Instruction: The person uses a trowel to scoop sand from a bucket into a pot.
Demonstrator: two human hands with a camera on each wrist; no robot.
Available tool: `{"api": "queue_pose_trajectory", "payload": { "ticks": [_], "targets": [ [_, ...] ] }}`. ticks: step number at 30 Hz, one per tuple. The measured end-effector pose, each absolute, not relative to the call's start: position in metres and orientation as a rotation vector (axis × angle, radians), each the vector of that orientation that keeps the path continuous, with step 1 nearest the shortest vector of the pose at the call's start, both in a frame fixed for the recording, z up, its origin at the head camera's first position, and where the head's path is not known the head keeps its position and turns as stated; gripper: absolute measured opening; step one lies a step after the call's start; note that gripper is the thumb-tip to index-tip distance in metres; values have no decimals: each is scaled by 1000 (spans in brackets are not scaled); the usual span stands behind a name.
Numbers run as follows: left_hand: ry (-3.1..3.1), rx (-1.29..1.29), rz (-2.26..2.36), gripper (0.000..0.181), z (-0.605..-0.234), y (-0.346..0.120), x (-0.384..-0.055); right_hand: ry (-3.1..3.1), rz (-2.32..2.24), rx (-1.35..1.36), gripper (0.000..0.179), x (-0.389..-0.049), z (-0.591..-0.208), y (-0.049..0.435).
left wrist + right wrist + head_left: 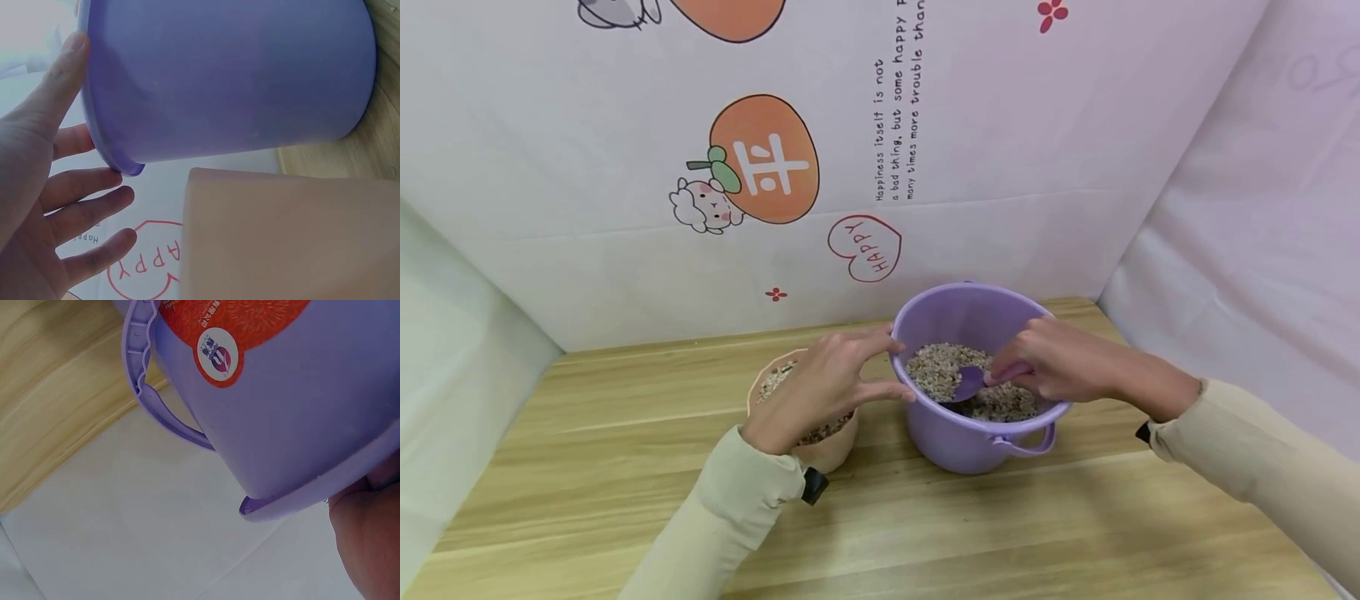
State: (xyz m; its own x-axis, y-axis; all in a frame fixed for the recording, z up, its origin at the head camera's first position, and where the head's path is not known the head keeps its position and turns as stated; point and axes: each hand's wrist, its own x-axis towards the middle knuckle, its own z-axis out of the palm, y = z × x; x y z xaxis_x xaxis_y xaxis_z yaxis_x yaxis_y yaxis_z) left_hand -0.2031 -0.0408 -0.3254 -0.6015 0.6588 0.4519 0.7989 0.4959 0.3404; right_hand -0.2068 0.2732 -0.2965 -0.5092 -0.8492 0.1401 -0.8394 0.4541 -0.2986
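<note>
A purple bucket (955, 446) stands on the table, partly filled with coarse, gravel-like grains (943, 362). My right hand (1063, 358) reaches over its right rim and grips the handle of a small purple shovel (972, 382), whose blade is among the grains. The left hand (823, 379) touches the bucket's left rim with thumb and fingertips, its fingers spread in the left wrist view. Below that hand is a peach-coloured pot (831, 450) holding similar grains; hand and wrist hide part of it. In the right wrist view, only a bit of the right hand (369, 531) shows beyond the rim.
The bucket's handle (1030, 446) hangs down at the front. Under everything is a wood-grain table (625, 467). A white printed sheet (1000, 150) rises behind it, and pale cloth (1247, 275) hangs at the right. The pot stands close to the bucket's left.
</note>
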Motion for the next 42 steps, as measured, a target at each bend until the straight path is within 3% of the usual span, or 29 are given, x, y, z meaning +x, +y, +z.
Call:
{"api": "queue_pose_trajectory", "payload": {
  "ticks": [42],
  "targets": [
    [-2531, -1197, -773, 53, -325, -41, -202, 2776, -539, -1659, 33, -205, -301, 272]
  ]
}}
